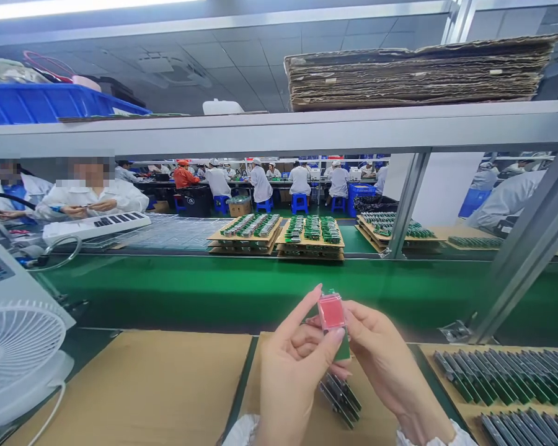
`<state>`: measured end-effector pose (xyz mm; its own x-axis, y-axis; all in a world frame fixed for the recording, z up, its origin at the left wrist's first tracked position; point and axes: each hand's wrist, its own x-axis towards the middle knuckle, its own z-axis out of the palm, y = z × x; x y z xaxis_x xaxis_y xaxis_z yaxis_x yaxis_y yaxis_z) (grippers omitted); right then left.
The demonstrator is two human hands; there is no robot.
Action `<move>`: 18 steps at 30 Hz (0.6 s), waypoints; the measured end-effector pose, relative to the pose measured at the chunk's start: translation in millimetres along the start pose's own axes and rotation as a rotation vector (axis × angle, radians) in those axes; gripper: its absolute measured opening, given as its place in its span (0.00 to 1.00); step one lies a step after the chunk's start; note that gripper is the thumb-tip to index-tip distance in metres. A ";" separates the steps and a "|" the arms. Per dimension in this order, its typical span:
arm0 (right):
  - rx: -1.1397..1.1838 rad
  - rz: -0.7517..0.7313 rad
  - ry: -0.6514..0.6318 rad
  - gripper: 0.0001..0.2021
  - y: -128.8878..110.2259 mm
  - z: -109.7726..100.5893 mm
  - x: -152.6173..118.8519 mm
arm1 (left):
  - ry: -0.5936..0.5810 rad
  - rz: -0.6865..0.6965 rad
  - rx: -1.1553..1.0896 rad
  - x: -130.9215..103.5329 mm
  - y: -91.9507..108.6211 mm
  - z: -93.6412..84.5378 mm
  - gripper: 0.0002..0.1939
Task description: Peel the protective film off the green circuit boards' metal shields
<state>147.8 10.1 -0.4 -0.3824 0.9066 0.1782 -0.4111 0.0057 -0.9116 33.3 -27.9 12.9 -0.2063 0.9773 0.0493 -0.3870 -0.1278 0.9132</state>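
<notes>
A small green circuit board (pixel 342 348) with a red square part (pixel 332 311) under clear plastic is held up between my two hands. My left hand (pixel 295 356) grips it from the left, thumb across the lower front and index finger along the upper edge. From the right, my right hand (pixel 376 337) pinches the board's side; some of its fingers are hidden behind the board. Below my hands, several dark-topped boards (pixel 339 399) lie together on a brown cardboard sheet (pixel 372 424), partly covered by my left hand.
Rows of boards (pixel 506 375) stand on cardboard at the right. A white fan (pixel 18 353) is at the left beside another cardboard sheet (pixel 144 384). Beyond the green conveyor belt (pixel 167 285) sit stacked board trays (pixel 309 238). Co-workers sit farther back. Metal posts (pixel 530 229) rise at the right.
</notes>
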 end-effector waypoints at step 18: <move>-0.453 -0.186 0.106 0.10 -6.4 -5.6 -3.2 | -0.332 -0.046 0.270 15.1 9.4 -22.1 0.20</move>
<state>156.3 9.5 2.8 -0.2408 0.9105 0.3361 -0.0551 0.3329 -0.9413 6.7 -18.1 13.3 0.1231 0.9880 0.0938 -0.1307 -0.0775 0.9884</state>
